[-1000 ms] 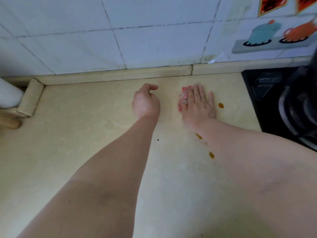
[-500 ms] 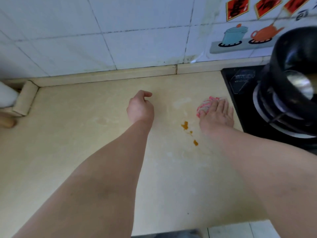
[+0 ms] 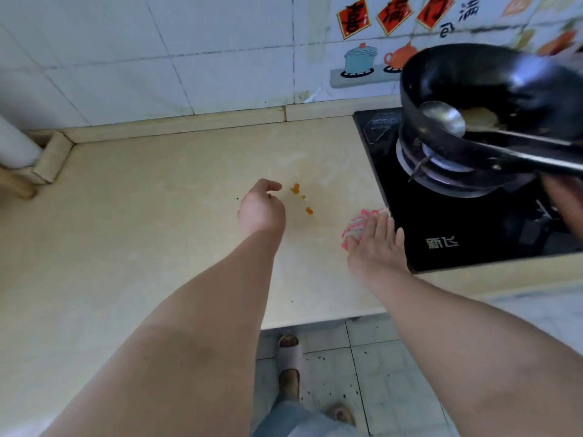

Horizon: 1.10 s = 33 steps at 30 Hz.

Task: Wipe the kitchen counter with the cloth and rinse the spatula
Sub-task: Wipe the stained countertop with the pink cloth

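My right hand (image 3: 377, 242) lies flat with straight fingers on a pink and white cloth (image 3: 358, 227), pressing it onto the beige counter (image 3: 142, 231) beside the black stove's left edge. Orange sauce spots (image 3: 301, 198) sit on the counter between my hands. My left hand (image 3: 262, 209) rests on the counter left of the spots, fingers loosely curled and holding nothing. A metal ladle-like spatula (image 3: 444, 116) lies in the black wok (image 3: 492, 86) on the stove, its long handle running off to the right.
The black glass stove (image 3: 441, 228) with its burner fills the right side. Another person's hand (image 3: 564, 203) is under the wok handle at the far right. A white tiled wall backs the counter. A white cylinder (image 3: 15, 143) stands at the far left. The counter's front edge is close, with floor and slippered feet below.
My right hand has slid the cloth toward me and to the right, along the stove's edge, away from the orange spots. My left hand has stayed put. The view has tilted down and pulled back.
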Each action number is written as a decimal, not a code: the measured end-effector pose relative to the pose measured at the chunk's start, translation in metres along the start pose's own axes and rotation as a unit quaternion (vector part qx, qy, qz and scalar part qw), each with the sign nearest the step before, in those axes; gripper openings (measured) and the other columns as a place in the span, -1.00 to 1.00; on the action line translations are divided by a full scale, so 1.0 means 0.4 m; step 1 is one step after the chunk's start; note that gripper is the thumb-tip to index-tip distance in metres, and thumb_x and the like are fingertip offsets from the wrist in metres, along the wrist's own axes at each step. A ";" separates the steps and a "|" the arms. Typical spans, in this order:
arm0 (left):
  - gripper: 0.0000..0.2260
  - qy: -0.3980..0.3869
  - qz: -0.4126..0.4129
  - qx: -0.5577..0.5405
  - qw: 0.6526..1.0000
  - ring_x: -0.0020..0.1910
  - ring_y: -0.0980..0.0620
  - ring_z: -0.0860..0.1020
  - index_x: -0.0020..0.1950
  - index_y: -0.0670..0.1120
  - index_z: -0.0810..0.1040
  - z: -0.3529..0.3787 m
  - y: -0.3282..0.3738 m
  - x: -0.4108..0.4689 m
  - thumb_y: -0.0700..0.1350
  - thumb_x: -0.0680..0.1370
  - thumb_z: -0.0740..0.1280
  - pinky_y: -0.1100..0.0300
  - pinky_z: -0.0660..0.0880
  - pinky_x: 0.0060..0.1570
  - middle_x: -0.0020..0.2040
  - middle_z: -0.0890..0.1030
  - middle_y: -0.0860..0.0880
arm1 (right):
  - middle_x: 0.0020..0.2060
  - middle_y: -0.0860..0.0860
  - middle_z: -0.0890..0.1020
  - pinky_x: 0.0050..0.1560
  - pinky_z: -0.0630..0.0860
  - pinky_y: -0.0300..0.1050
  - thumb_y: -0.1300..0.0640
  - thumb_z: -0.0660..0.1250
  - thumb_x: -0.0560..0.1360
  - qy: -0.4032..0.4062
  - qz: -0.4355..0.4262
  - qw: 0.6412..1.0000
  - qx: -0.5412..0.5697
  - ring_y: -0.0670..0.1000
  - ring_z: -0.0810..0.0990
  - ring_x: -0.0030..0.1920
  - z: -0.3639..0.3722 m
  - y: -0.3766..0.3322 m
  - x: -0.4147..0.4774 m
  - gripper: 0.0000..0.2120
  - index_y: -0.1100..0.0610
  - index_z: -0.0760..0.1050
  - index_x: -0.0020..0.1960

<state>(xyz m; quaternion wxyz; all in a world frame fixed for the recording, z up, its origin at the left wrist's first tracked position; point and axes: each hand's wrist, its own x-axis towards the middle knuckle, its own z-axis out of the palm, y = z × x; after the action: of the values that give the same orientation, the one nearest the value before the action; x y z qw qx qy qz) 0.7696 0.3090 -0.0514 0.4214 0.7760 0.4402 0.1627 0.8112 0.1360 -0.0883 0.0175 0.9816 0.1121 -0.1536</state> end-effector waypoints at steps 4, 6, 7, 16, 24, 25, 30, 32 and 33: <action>-0.59 0.009 -0.002 0.000 1.000 -0.02 -0.09 0.56 0.07 0.06 0.59 -0.006 -0.027 -0.064 -0.32 0.47 0.09 0.15 0.50 -0.10 0.02 0.62 -0.03 | 0.55 0.16 -0.22 0.52 -0.27 0.00 -0.09 -0.08 0.64 0.002 -0.011 1.000 0.019 0.12 -0.25 0.56 0.026 -0.022 -0.068 -0.33 0.26 -0.24 0.55; -0.59 0.017 -0.017 -0.001 1.000 0.01 -0.10 0.57 0.09 0.05 0.59 -0.024 -0.051 -0.075 -0.32 0.48 0.09 0.15 0.50 -0.09 0.06 0.63 -0.03 | 0.54 0.18 -0.26 0.50 -0.29 0.00 -0.08 -0.11 0.64 0.004 -0.034 0.999 0.018 0.13 -0.30 0.55 0.038 -0.056 -0.088 -0.34 0.28 -0.27 0.54; -0.58 0.025 -0.029 -0.004 0.999 0.03 -0.09 0.57 0.11 0.05 0.59 -0.037 -0.065 -0.076 -0.32 0.47 0.09 0.15 0.51 -0.07 0.08 0.63 -0.03 | 0.54 0.18 -0.27 0.50 -0.29 0.00 -0.08 -0.11 0.64 0.007 -0.043 0.999 0.018 0.14 -0.31 0.54 0.042 -0.074 -0.096 -0.34 0.28 -0.28 0.54; -0.57 0.092 -0.072 -0.005 0.993 -0.06 -0.07 0.54 0.12 0.02 0.59 -0.143 -0.135 0.038 -0.35 0.46 0.08 0.17 0.47 -0.17 0.06 0.62 -0.04 | 0.56 0.14 -0.22 0.52 -0.26 0.01 -0.06 -0.03 0.64 0.016 -0.084 0.995 0.060 0.11 -0.29 0.55 0.030 -0.196 -0.001 -0.34 0.27 -0.21 0.56; -0.62 0.129 -0.060 0.010 0.990 0.01 -0.09 0.56 0.07 0.04 0.61 -0.207 -0.166 0.200 -0.31 0.52 0.10 0.11 0.52 -0.07 0.04 0.64 -0.05 | 0.57 0.16 -0.13 0.51 -0.24 0.03 -0.04 0.06 0.61 0.038 -0.101 0.990 0.091 0.12 -0.23 0.56 -0.008 -0.361 0.145 -0.32 0.28 -0.13 0.56; -0.62 0.136 -0.057 0.012 0.989 0.01 -0.08 0.56 0.07 0.03 0.61 -0.223 -0.172 0.216 -0.32 0.52 0.10 0.12 0.52 -0.07 0.03 0.64 -0.04 | 0.57 0.16 -0.12 0.51 -0.24 0.03 -0.04 0.06 0.61 0.038 -0.111 0.989 0.090 0.11 -0.23 0.56 -0.010 -0.386 0.156 -0.32 0.28 -0.13 0.56; -0.61 0.164 -0.052 0.021 0.985 -0.02 -0.06 0.55 0.08 -0.01 0.61 -0.294 -0.207 0.260 -0.35 0.51 0.09 0.14 0.50 -0.08 0.02 0.64 -0.06 | 0.57 0.11 -0.10 0.52 -0.23 0.00 -0.04 0.04 0.61 0.025 -0.211 0.972 0.103 0.06 -0.24 0.56 -0.018 -0.523 0.163 -0.35 0.20 -0.11 0.58; -0.62 0.170 -0.052 0.021 0.984 0.01 -0.08 0.56 0.07 -0.01 0.61 -0.314 -0.220 0.267 -0.34 0.50 0.10 0.13 0.52 -0.07 0.02 0.64 -0.06 | 0.57 0.11 -0.11 0.52 -0.23 0.00 -0.04 0.04 0.60 0.009 -0.260 0.959 0.109 0.05 -0.25 0.56 -0.009 -0.584 0.134 -0.35 0.19 -0.10 0.58; -0.62 0.171 -0.049 0.018 0.984 0.02 -0.08 0.56 0.06 -0.01 0.61 -0.321 -0.226 0.269 -0.35 0.50 0.10 0.15 0.51 -0.06 0.02 0.64 -0.07 | 0.57 0.11 -0.12 0.52 -0.23 0.00 -0.04 0.03 0.60 0.001 -0.285 0.952 0.109 0.05 -0.25 0.56 -0.002 -0.608 0.113 -0.35 0.19 -0.11 0.58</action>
<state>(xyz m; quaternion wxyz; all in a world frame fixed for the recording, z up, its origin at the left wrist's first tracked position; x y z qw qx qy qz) 0.7005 0.4861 -0.0602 0.3331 0.7218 0.5461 0.2643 0.7984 0.3826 -0.1015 -0.1339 0.9048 0.3701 -0.1624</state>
